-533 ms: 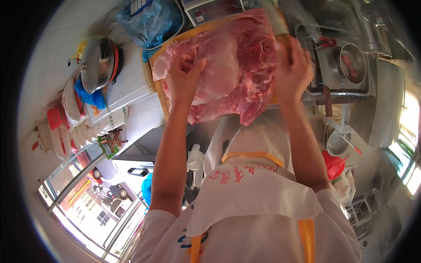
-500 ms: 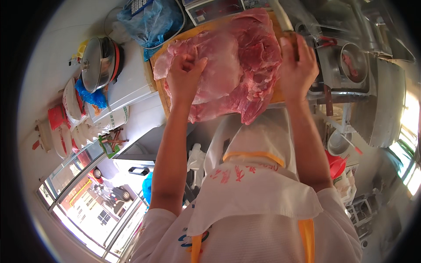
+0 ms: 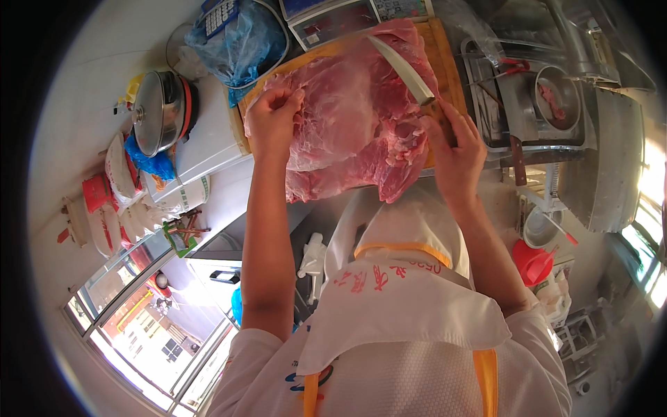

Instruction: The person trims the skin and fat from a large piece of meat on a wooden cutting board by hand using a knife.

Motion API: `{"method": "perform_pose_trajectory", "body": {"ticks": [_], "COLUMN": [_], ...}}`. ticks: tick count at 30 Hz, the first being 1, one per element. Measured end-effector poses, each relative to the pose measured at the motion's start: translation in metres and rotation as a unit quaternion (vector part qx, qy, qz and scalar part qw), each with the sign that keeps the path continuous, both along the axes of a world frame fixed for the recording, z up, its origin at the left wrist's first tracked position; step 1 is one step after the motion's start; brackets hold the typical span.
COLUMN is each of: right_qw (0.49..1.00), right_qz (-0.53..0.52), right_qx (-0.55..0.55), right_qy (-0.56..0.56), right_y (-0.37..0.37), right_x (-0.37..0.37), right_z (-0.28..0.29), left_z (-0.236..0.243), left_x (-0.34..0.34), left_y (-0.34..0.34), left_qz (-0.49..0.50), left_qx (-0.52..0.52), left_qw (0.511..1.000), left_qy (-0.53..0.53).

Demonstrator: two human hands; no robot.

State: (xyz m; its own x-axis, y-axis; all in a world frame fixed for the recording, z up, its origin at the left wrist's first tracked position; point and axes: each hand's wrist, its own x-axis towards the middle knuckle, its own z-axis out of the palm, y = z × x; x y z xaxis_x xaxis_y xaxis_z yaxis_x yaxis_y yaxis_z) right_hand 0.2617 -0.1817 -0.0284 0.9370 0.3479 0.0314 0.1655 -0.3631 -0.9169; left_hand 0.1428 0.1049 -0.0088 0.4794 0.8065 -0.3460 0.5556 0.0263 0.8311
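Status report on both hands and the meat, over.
Left hand on meat, fingers curled, pinch unclear. Right hand holding knife, blade over meat's right side. Meat spread across wooden board. Scale just beyond board.

Daylight overexposed the window (image 3: 142,333) left of the apron (image 3: 410,309); haze softened the meat (image 3: 340,118) beyond it; fisheye distortion bent surrounding edges.

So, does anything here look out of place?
Just one thing: the meat hangs past the cutting board's near edge, toward the apron, rather than lying fully on it.
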Motion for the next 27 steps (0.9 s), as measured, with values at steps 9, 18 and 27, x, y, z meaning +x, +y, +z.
{"method": "perform_pose_trajectory", "body": {"ticks": [9,18,27], "right_qw": [0.917,0.898,0.929], "right_qz": [0.171,0.277,0.319], "right_qx": [0.116,0.055,0.019], "right_qy": [0.342,0.337,0.188], "right_y": [0.012,0.021,0.044], "right_x": [-0.008,-0.018,-0.002], "right_z": [0.026,0.045,0.058], "left_z": [-0.005,0.016,0.032], "left_x": [-0.014,-0.010,-0.012], "left_y": [0.010,0.014,0.014], "left_qz": [-0.010,0.013,-0.057], "left_qx": [-0.064,-0.095,-0.043], "left_qw": [0.991,0.991,0.996], "left_qy": [-0.116,-0.090,-0.052]}}
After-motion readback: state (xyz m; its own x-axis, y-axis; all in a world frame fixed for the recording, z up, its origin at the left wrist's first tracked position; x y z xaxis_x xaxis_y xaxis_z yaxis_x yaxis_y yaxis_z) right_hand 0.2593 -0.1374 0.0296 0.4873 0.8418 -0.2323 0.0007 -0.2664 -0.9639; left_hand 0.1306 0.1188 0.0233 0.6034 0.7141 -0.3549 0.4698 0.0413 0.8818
